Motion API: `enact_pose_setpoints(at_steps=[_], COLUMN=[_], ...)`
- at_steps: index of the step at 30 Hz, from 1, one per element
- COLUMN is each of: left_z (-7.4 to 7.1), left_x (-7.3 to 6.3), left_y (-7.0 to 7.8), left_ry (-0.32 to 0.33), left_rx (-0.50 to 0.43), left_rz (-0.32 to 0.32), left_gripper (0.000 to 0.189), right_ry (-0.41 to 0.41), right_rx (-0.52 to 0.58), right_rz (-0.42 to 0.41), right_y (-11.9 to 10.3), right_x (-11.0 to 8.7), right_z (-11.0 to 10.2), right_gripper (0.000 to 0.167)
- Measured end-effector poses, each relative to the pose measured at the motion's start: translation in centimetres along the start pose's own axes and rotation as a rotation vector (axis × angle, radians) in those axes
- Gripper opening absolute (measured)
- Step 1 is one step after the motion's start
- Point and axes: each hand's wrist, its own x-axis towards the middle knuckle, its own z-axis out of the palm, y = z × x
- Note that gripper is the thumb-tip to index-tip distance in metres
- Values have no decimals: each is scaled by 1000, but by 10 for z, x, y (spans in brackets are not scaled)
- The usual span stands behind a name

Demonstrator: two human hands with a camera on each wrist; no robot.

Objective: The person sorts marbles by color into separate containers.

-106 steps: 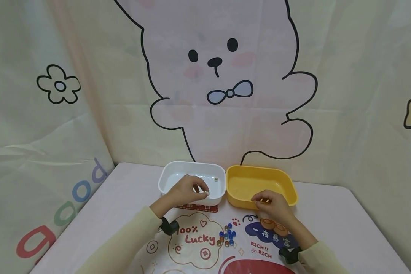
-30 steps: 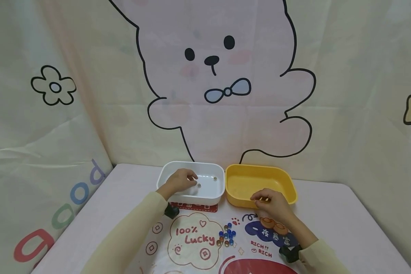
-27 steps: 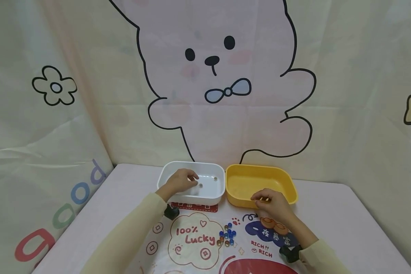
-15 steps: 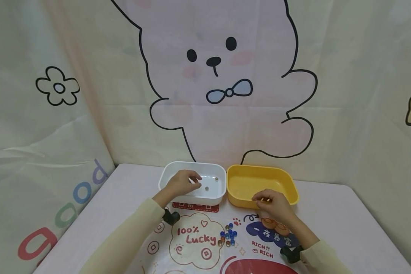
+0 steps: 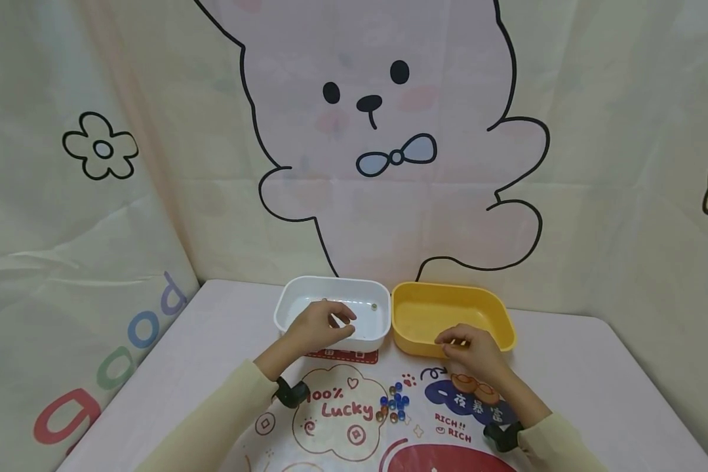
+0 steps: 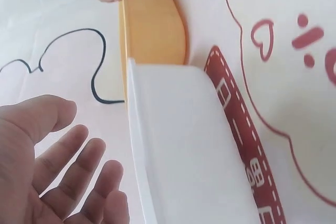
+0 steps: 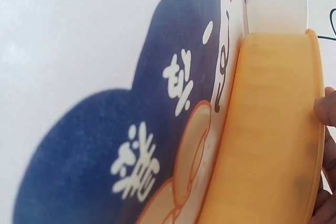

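Observation:
My left hand (image 5: 317,326) hovers over the white tub (image 5: 370,339), fingers loosely bent and thumb apart. In the left wrist view nothing lies between the fingers (image 6: 79,179), which are beside the white tub's rim. A small glass marble (image 5: 374,307) rests on the tub floor near its right end. My right hand (image 5: 474,347) holds the front rim of the yellow tub (image 5: 415,341). In the right wrist view the thumb (image 7: 326,108) presses the outer side of the rim, with the other fingers partly hidden behind it. The yellow tub's visible floor bears no marbles.
A cluster of blue and amber marbles (image 5: 402,415) lies on the printed tablecloth (image 5: 431,429) in front of the tubs. Both tubs stand side by side near the back edge, before a cartoon curtain (image 5: 377,216). Dark straps (image 5: 292,392) circle both wrists.
The left hand pinched a small marble 3.5 s ago; its fingers are now apart. A second marble rolled right in the white tub and is now out of sight. The right hand stays put.

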Motion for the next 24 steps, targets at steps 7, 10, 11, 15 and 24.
enact_pose_setpoints(at_steps=[7,10,11,15,24], left_z=[11,18,21,33,65], left_x=[-16,-22,-24,-30,-32], left_y=[9,11,12,16,18], left_ry=[-46,-78,-91,-149,-246], left_rx=[-83,-109,-116,-126,-179], left_rz=[14,27,30,41,25], left_gripper=[19,20,20,19,18], right_ry=[-14,-16,-16,-11,-11], right_rx=[6,4,3,2,12], right_rz=[14,14,15,19,13], right_y=[-1,-1,-1,-1,0], right_x=[0,0,0,0,0], right_z=[-1,-1,-1,-1,0], right_gripper=[15,16,16,15,15])
